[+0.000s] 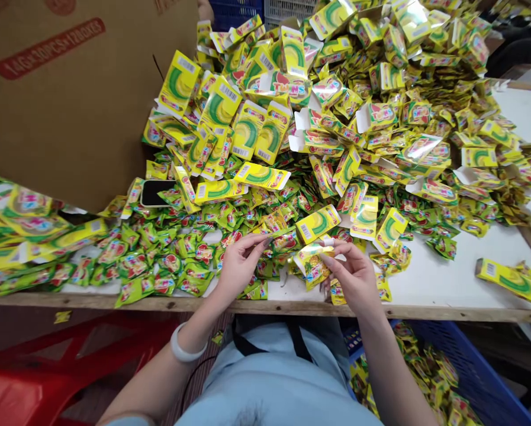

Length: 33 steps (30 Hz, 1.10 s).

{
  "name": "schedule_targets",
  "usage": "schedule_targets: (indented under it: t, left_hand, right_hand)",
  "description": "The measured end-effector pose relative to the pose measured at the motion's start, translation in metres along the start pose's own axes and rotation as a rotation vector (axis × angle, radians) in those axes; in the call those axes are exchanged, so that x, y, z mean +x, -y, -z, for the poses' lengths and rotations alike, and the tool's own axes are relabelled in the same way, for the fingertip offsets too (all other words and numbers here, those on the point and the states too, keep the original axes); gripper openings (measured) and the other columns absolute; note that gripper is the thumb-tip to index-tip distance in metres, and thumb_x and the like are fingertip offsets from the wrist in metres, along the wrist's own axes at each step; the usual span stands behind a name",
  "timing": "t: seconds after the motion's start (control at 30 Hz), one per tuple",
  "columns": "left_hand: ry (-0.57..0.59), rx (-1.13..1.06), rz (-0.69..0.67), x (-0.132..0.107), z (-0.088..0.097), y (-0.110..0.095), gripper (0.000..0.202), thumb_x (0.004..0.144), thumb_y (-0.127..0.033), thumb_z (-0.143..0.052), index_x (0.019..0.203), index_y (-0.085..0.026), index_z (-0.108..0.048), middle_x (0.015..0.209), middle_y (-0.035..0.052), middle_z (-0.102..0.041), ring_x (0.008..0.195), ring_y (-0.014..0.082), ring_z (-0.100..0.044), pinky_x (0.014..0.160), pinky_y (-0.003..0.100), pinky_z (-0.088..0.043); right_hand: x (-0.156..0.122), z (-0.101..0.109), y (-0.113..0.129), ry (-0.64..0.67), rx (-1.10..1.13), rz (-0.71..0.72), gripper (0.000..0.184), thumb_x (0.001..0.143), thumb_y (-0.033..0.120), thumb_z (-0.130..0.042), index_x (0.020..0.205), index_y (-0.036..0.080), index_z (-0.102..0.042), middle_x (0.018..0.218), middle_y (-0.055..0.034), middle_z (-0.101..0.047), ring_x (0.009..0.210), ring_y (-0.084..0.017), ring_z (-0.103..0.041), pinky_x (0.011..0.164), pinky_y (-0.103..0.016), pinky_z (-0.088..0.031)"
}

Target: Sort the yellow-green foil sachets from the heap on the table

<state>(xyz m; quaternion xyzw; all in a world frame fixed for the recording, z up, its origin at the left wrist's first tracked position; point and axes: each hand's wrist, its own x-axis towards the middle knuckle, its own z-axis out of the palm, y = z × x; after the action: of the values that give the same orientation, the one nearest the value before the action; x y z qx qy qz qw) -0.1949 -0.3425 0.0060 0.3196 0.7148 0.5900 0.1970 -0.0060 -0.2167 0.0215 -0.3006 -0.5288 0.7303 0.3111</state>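
My left hand (242, 264) is over the near edge of the table, thumb and forefinger pinched at the end of a green candy packet (285, 241). Beside it, my right hand (354, 273) grips a yellow candy packet (311, 265) with a pineapple picture between thumb and fingers. Just beyond both hands lies a yellow-green candy box (318, 224). Green candy packets (167, 261) with watermelon pictures spread to the left of my left hand. A few yellow packets (383, 288) lie beneath and beside my right hand.
Yellow boxes and packets form a high heap (358, 100) across the table (447, 284). A large cardboard carton (70, 106) stands at the left, near a phone (157, 193). Below the edge are a blue crate (478, 370) of packets and a red stool (38, 378).
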Motion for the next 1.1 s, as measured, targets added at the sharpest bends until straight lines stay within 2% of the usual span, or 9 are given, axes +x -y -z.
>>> schedule_targets:
  t: [0.13, 0.33, 0.43, 0.53, 0.63, 0.77, 0.93, 1.03, 1.1]
  left_hand:
    - [0.037, 0.027, -0.051, -0.007, 0.0, -0.009, 0.028, 0.088, -0.038, -0.064, 0.097, -0.017, -0.079, 0.099, 0.0084, -0.079, 0.089, 0.0214, -0.073, 0.082, 0.032, -0.059]
    - [0.202, -0.134, 0.059, -0.021, -0.011, -0.024, 0.041, 0.089, -0.05, -0.062, 0.104, -0.014, -0.075, 0.087, 0.0086, -0.078, 0.067, 0.0179, -0.071, 0.064, 0.028, -0.059]
    - [0.233, -0.236, 0.119, -0.034, -0.021, -0.025, 0.041, 0.083, -0.046, -0.071, 0.11, -0.015, -0.073, 0.094, 0.0094, -0.078, 0.077, 0.0197, -0.073, 0.07, 0.029, -0.06]
    - [0.353, -0.177, 0.088, -0.046, -0.027, -0.025, 0.029, 0.088, -0.036, -0.067, 0.107, -0.016, -0.074, 0.096, 0.0094, -0.078, 0.084, 0.0205, -0.073, 0.078, 0.032, -0.06]
    - [0.551, -0.057, -0.106, -0.045, -0.025, -0.029, 0.022, 0.093, -0.031, -0.061, 0.105, -0.017, -0.074, 0.098, 0.009, -0.077, 0.089, 0.0195, -0.071, 0.082, 0.031, -0.058]
    - [0.587, 0.211, -0.451, -0.012, -0.027, -0.043, 0.026, 0.101, -0.029, -0.046, 0.112, -0.017, -0.067, 0.104, 0.0105, -0.07, 0.097, 0.0189, -0.067, 0.086, 0.031, -0.054]
    - [0.633, 0.844, -0.498, 0.018, -0.077, -0.059, 0.043, 0.096, -0.049, -0.051, 0.107, -0.009, -0.061, 0.1, 0.0166, -0.067, 0.093, 0.0294, -0.067, 0.076, 0.037, -0.053]
    - [0.712, 1.053, -0.546, 0.019, -0.104, -0.063, 0.028, 0.094, -0.029, -0.057, 0.111, -0.007, -0.059, 0.103, 0.0197, -0.066, 0.093, 0.0318, -0.068, 0.071, 0.036, -0.052]
    - [0.722, 1.083, -0.53, 0.021, -0.106, -0.066, 0.022, 0.093, -0.015, -0.052, 0.111, -0.007, -0.059, 0.101, 0.02, -0.067, 0.092, 0.0317, -0.069, 0.072, 0.037, -0.052]
  right_hand:
    - [0.009, -0.017, 0.002, 0.003, -0.006, 0.005, 0.032, 0.074, 0.037, -0.081, 0.079, 0.02, -0.054, 0.124, -0.0062, -0.064, 0.045, -0.006, -0.06, 0.035, -0.021, -0.052]
    - [0.01, -0.03, -0.013, -0.036, -0.26, 0.198, 0.02, 0.087, 0.035, -0.07, 0.085, 0.022, -0.055, 0.068, 0.0046, -0.061, 0.047, -0.009, -0.056, 0.043, -0.021, -0.046]
    - [-0.004, -0.019, -0.019, -0.1, -0.432, 0.319, 0.022, 0.086, 0.032, -0.07, 0.101, 0.023, -0.056, 0.08, 0.0008, -0.066, 0.062, -0.012, -0.063, 0.055, -0.023, -0.051]
    - [-0.024, 0.001, -0.015, 0.027, -0.489, 0.265, 0.049, 0.078, 0.032, -0.078, 0.121, 0.025, -0.056, 0.109, -0.0065, -0.071, 0.084, -0.017, -0.069, 0.064, -0.027, -0.057]
    - [-0.043, 0.022, -0.009, 0.21, -0.477, 0.141, 0.033, 0.081, 0.032, -0.077, 0.112, 0.026, -0.069, 0.109, -0.0063, -0.075, 0.093, -0.023, -0.072, 0.077, -0.035, -0.061]
    - [-0.057, 0.049, -0.011, -0.065, -0.344, 0.005, 0.022, 0.08, 0.035, -0.078, 0.097, 0.022, -0.075, 0.075, -0.0016, -0.075, 0.046, -0.014, -0.061, 0.043, -0.026, -0.053]
    - [-0.056, 0.069, -0.018, -0.324, -0.221, -0.083, 0.033, 0.073, 0.037, -0.084, 0.096, 0.017, -0.072, 0.055, 0.0022, -0.065, 0.037, -0.01, -0.051, 0.034, -0.021, -0.043]
    - [-0.055, 0.072, -0.015, -0.314, -0.182, -0.062, 0.033, 0.074, 0.036, -0.083, 0.099, 0.018, -0.072, 0.066, 0.0003, -0.07, 0.04, -0.01, -0.055, 0.035, -0.022, -0.047]
    - [-0.055, 0.074, -0.012, -0.277, -0.192, -0.045, 0.031, 0.072, 0.036, -0.084, 0.097, 0.019, -0.073, 0.09, -0.0044, -0.075, 0.041, -0.01, -0.058, 0.036, -0.024, -0.051]
